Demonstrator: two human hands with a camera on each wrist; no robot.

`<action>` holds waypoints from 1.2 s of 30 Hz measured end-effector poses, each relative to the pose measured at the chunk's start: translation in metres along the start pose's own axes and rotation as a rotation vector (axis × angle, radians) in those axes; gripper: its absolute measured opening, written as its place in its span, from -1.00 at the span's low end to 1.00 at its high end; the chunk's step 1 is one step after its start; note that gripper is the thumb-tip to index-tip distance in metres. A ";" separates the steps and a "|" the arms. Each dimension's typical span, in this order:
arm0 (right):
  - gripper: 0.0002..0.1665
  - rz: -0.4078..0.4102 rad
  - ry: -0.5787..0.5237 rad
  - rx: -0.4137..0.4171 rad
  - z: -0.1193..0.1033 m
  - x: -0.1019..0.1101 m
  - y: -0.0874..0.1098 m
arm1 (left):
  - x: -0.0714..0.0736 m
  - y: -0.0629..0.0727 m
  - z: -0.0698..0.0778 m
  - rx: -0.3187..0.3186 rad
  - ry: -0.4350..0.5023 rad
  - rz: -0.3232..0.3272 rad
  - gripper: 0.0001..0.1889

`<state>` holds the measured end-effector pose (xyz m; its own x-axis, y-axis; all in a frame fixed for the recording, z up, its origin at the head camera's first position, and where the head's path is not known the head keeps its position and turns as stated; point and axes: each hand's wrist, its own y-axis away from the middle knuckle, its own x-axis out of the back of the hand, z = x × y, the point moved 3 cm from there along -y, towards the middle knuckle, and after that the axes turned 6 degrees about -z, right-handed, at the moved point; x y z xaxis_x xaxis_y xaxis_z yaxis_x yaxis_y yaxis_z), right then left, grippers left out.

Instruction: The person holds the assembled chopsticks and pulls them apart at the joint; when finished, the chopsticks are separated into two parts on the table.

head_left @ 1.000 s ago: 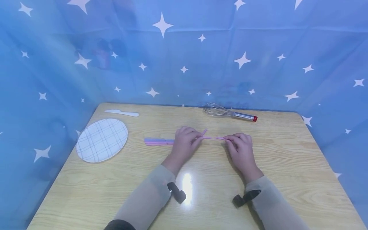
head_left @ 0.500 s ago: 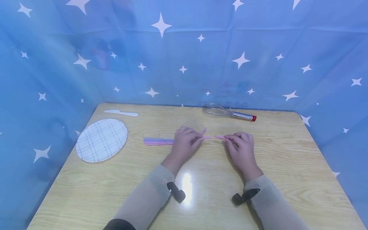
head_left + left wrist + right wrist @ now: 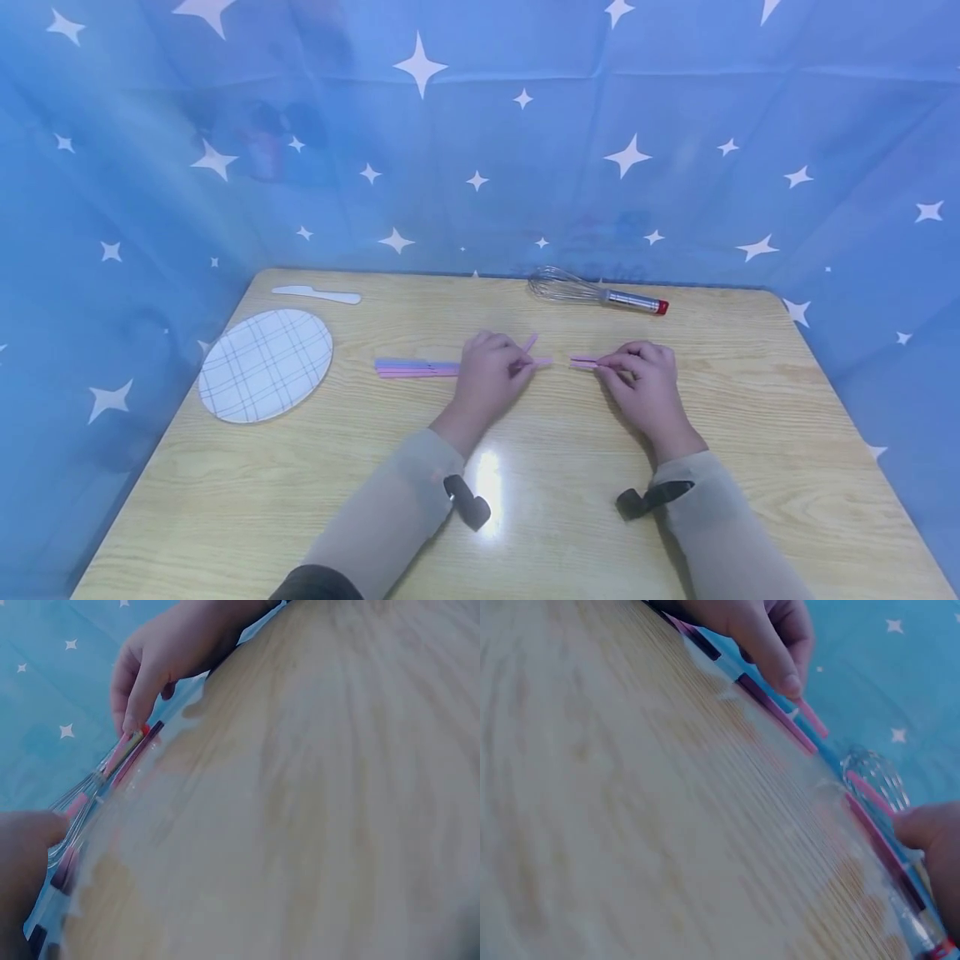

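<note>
Slippage looks like the likeliest trouble, since the left hand (image 3: 491, 371) pinches a slim pink stick (image 3: 813, 718) whose end pokes past the fingertips, and the right hand (image 3: 647, 379) pinches a facing pink piece (image 3: 870, 793), the two ends near each other just above the middle of the counter (image 3: 562, 500). A loose pinch could let either turn or drop; too firm a squeeze might crease it if it is hollow, which I cannot tell. An angled pink piece (image 3: 531, 342) sticks up beside the left fingertips, and a jerk there could knock it askew; whether it is separate or part of the held stick is hidden. The pink and lavender bundle (image 3: 412, 368) runs up behind the left hand, so a careless sweep of that hand could scatter it. As for materials, the sticks are narrow, straight and smooth-looking, while the counter is pale wood grain with enough gloss to throw a bright glare and probably add dark reflections under the pieces. Farther back lie a whisk (image 3: 611, 297) with looped wires, a metallic handle and a red tip, a slender white knife (image 3: 318, 294), and a round white plate (image 3: 266, 367) with blue checks.
</note>
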<state>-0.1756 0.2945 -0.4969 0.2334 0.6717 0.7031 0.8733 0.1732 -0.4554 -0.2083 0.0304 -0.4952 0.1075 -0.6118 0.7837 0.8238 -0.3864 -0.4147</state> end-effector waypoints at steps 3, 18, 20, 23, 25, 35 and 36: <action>-0.89 -0.030 -0.009 -0.002 0.002 0.000 0.001 | -0.004 -0.001 0.003 0.025 -0.026 -0.035 -0.89; -0.87 -0.057 -0.001 -0.019 -0.002 0.000 -0.003 | -0.012 -0.008 0.013 0.237 -0.081 -0.002 -0.80; -0.86 -0.051 0.001 -0.018 -0.002 0.000 -0.003 | -0.011 -0.008 0.012 0.274 -0.083 0.008 -0.75; -0.84 -0.041 0.006 -0.007 -0.001 0.000 -0.004 | -0.011 -0.008 0.011 0.315 -0.099 0.007 -0.65; -0.84 -0.035 0.011 -0.004 -0.001 0.000 -0.004 | -0.011 -0.007 0.011 0.332 -0.113 -0.003 -0.61; -0.79 -0.050 0.050 -0.059 0.001 0.001 -0.002 | -0.012 -0.008 0.013 0.344 -0.155 -0.038 -0.60; -0.80 -0.055 0.052 -0.067 0.001 0.001 -0.002 | -0.012 -0.008 0.013 0.339 -0.153 -0.038 -0.62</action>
<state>-0.1780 0.2954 -0.4961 0.2044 0.6237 0.7545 0.9117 0.1593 -0.3787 -0.2092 0.0503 -0.4952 0.1339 -0.4813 0.8663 0.9637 -0.1405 -0.2270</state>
